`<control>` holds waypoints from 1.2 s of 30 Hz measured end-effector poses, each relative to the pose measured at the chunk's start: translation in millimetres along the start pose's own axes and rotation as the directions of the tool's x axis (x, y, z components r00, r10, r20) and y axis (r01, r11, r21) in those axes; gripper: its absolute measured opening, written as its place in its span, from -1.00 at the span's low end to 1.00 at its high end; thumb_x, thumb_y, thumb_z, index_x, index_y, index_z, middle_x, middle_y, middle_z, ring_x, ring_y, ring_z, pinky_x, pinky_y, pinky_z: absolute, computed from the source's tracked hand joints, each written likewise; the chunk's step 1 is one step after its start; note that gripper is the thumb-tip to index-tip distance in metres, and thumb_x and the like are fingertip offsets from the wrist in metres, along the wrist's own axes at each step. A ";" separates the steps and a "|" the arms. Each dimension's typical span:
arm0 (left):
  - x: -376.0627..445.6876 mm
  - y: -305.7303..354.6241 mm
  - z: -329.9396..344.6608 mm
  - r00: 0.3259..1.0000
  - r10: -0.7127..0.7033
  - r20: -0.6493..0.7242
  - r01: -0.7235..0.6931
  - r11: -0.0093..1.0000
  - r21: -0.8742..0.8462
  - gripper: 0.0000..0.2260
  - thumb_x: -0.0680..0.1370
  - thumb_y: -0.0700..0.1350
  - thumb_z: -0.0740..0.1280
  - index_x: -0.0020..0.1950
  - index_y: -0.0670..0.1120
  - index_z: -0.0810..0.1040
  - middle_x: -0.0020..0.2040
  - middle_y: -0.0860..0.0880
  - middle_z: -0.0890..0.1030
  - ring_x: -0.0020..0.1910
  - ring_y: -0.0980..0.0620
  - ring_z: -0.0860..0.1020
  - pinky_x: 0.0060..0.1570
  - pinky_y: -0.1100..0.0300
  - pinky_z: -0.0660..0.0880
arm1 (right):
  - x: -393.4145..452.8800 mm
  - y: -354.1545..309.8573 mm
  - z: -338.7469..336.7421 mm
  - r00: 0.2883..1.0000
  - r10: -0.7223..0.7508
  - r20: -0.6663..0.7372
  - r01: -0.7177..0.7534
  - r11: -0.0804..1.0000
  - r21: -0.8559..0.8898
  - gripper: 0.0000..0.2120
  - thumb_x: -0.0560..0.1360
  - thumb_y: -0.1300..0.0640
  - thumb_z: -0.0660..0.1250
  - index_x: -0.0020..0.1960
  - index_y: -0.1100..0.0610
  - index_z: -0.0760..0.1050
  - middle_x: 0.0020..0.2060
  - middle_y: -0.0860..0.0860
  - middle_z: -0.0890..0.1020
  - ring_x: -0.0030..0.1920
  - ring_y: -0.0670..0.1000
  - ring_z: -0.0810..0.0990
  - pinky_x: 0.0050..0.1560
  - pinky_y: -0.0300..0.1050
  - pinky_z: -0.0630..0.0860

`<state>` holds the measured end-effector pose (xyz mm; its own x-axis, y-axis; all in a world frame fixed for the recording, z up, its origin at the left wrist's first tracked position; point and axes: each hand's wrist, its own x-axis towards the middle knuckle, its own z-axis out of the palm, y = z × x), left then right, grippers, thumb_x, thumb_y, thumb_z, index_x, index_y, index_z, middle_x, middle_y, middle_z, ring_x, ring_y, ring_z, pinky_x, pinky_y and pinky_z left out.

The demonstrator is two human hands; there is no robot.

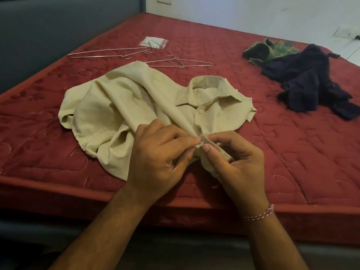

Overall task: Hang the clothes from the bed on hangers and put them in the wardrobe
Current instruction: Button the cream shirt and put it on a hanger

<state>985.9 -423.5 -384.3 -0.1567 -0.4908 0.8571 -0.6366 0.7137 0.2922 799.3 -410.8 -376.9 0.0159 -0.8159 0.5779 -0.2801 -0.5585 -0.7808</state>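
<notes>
Lying crumpled near the front edge of the red quilted mattress, the pale cream collared cotton shirt is pinched at its button placket by both hands. A small white button is held between the thumb and fingers of the left hand, while the opposite placket edge is gripped by the curled right hand. Thin wire hangers are seen beyond the shirt; a dark navy garment and a green patterned garment are piled well apart, to the right.
</notes>
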 end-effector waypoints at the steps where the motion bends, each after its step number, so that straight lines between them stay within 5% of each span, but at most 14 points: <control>1: -0.6 0.0 0.2 1.000 0.003 0.002 -0.003 1.000 0.012 -0.91 0.60 -0.10 0.48 0.05 -0.06 0.77 -0.12 0.06 0.69 -0.14 -0.01 0.54 -0.09 0.00 0.38 | 0.1 1.6 0.0 0.999 -0.043 -0.003 0.043 0.998 -0.052 -0.92 0.51 0.22 0.52 0.00 0.16 0.69 -0.10 0.01 0.70 -0.05 0.09 0.68 -0.06 0.02 0.62; 5: -0.7 -2.6 1.2 0.999 -0.021 0.045 0.020 1.000 0.020 -0.92 0.60 -0.08 0.48 0.03 -0.04 0.76 -0.11 0.07 0.67 -0.12 -0.01 0.52 -0.07 -0.01 0.37 | 1.8 3.0 -0.4 0.996 -0.082 -0.018 0.081 0.994 -0.076 -0.93 0.49 0.24 0.53 -0.05 0.20 0.68 -0.04 0.06 0.67 0.05 0.06 0.66 0.01 -0.14 0.59; 9: -0.1 -6.1 3.1 0.989 -0.081 0.127 0.085 0.996 -0.028 -0.92 0.59 -0.04 0.47 -0.02 -0.01 0.74 -0.11 0.11 0.67 -0.10 0.00 0.52 -0.06 -0.04 0.40 | 4.1 6.1 0.5 0.999 0.012 0.042 -0.011 1.000 -0.016 -0.93 0.50 0.26 0.51 -0.03 0.21 0.66 -0.14 0.04 0.70 -0.08 0.09 0.68 -0.06 0.04 0.63; 15: -1.9 -6.2 6.1 0.983 -0.089 0.159 0.091 0.996 -0.003 -0.94 0.57 -0.06 0.48 -0.04 -0.01 0.72 -0.12 0.10 0.66 -0.09 0.00 0.51 -0.07 -0.06 0.41 | 7.2 6.3 2.3 0.988 0.122 0.098 -0.125 0.992 0.028 -0.91 0.48 0.39 0.49 -0.08 0.24 0.65 -0.23 0.08 0.69 -0.19 0.06 0.67 -0.17 -0.11 0.62; 20: -3.5 -6.1 8.9 0.981 -0.104 0.161 0.108 0.994 -0.011 -0.96 0.56 -0.06 0.49 -0.05 -0.01 0.71 -0.13 0.10 0.65 -0.09 0.00 0.52 -0.05 -0.04 0.41 | 9.4 8.1 2.9 0.980 0.165 0.115 -0.166 0.986 0.001 -0.89 0.46 0.42 0.49 -0.12 0.24 0.67 -0.24 0.02 0.70 -0.22 -0.22 0.62 -0.16 -0.39 0.50; 36: -2.9 -4.2 7.3 0.977 -0.137 0.160 0.152 0.985 -0.081 -0.92 0.57 -0.02 0.46 0.02 0.04 0.73 -0.11 0.14 0.67 -0.11 0.05 0.57 -0.04 -0.07 0.42 | 0.8 6.9 -0.1 0.999 0.030 0.026 -0.029 0.999 -0.027 -0.89 0.45 0.31 0.54 -0.03 0.23 0.69 -0.16 -0.04 0.74 -0.12 -0.05 0.72 -0.09 -0.27 0.59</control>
<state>983.5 -428.8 -391.1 -0.1868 -0.6579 0.7295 -0.5899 0.6689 0.4522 797.3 -415.3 -381.8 0.0325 -0.8359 0.5479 -0.3058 -0.5303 -0.7908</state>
